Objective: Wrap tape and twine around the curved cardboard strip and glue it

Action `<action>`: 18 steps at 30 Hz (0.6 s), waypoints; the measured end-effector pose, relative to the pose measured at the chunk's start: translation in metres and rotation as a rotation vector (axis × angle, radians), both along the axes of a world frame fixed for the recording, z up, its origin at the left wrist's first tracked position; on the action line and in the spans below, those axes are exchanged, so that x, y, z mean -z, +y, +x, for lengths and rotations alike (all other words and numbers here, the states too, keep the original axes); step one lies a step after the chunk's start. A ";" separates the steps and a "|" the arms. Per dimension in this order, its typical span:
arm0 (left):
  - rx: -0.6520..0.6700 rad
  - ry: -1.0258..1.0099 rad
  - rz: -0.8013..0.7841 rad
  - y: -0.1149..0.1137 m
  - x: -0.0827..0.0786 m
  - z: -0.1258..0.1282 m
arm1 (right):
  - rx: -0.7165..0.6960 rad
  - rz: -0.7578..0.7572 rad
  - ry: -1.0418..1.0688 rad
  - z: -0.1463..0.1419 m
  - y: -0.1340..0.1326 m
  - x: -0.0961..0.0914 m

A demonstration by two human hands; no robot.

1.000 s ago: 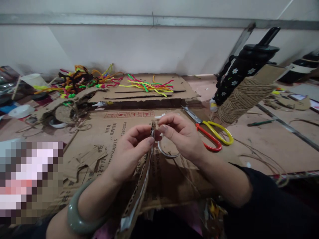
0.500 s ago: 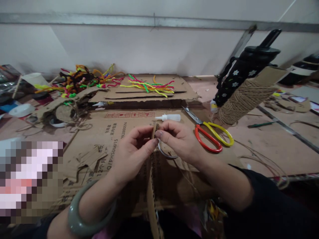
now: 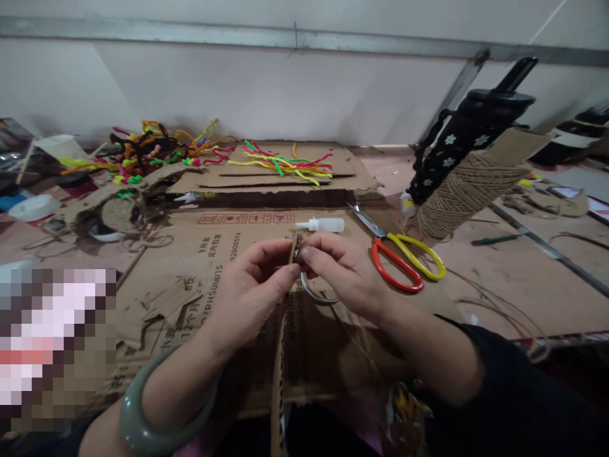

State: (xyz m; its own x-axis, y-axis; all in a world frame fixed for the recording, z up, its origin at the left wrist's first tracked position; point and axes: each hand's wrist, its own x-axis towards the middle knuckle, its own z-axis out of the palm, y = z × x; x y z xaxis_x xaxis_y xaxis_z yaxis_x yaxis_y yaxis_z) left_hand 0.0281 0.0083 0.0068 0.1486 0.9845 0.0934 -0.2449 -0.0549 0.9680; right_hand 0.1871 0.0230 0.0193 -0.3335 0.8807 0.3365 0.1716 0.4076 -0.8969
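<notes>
Both hands meet at the upper end of a long narrow cardboard strip [image 3: 280, 368], whose lower part hangs toward my lap. My left hand [image 3: 252, 289] pinches its left side between thumb and fingers. From the right, my right hand [image 3: 345, 270] closes thumb and fingertips on the same end; what lies right under the fingertips is hidden. Beneath the hands shows part of a whitish ring [image 3: 314, 295]. Just beyond the fingers lies a small white glue bottle [image 3: 327, 225]. Scissors [image 3: 397, 257] with one red and one yellow handle rest to the right.
Under everything lies a printed cardboard sheet [image 3: 190, 244]. Cut cardboard pieces [image 3: 157, 311] sit at left. Colourful pipe cleaners [image 3: 285, 164] are at the back. A twine cone [image 3: 469, 190] and a black flowered bottle [image 3: 451, 136] stand at right, with loose twine [image 3: 504, 311] nearby.
The hanging lower part of the cardboard strip has swung slightly left. My left forearm has shifted a little left, while both hands keep their grip at the top end.
</notes>
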 end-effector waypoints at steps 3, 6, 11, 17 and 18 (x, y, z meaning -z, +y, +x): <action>-0.016 -0.044 -0.045 0.000 -0.001 -0.001 | 0.058 0.179 -0.092 0.000 0.000 0.001; -0.017 -0.077 -0.080 0.001 -0.002 -0.001 | 0.099 0.292 -0.144 0.000 0.000 0.002; 0.018 -0.060 -0.062 0.001 -0.003 -0.001 | 0.126 0.350 -0.179 0.001 0.000 0.003; 0.047 0.007 -0.037 0.002 0.000 -0.003 | 0.148 0.405 -0.184 0.001 0.001 0.005; 0.046 0.006 -0.040 0.002 0.000 -0.003 | 0.152 0.414 -0.185 0.001 0.001 0.005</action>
State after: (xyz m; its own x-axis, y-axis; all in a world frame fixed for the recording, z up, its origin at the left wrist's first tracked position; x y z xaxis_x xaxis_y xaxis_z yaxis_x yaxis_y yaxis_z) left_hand 0.0251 0.0102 0.0066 0.1944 0.9795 0.0534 -0.2402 -0.0052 0.9707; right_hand 0.1879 0.0244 0.0139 -0.2988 0.7284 0.6166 0.3980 0.6824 -0.6132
